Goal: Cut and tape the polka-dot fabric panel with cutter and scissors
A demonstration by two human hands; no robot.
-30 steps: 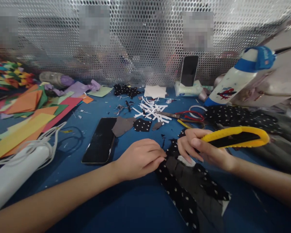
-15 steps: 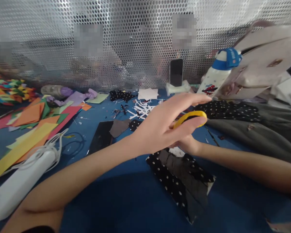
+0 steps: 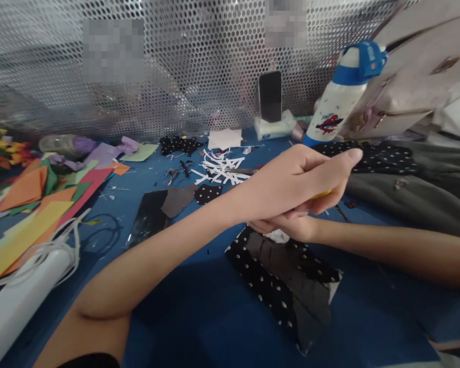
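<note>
My left hand [image 3: 310, 184] is closed, its fingers curled round a yellow thing [image 3: 322, 194] of which only a sliver shows. My right hand [image 3: 287, 227] lies just below and behind it, partly covered by the left wrist. Its fingers are bent at the top edge of a black piece with white polka dots [image 3: 253, 271], which has shiny dark strips across it and a white patch at the top. How the fingers grip that edge is mostly hidden. A pointed metal tool with a red part [image 3: 247, 170] lies beyond my left wrist.
White paper strips [image 3: 220, 168], dotted scraps [image 3: 208, 194] and a dark phone [image 3: 147, 217] lie on the blue table [image 3: 176, 317]. Coloured papers [image 3: 34, 225] and a white power strip [image 3: 30, 296] are left. A bottle [image 3: 335, 102], propped phone [image 3: 270, 97] and bag [image 3: 414, 92] stand behind.
My left hand has turned and closed; its fingers were stretched out, with a yellow ring-shaped thing by the thumb. Most of that ring is now hidden. The dotted piece has barely moved.
</note>
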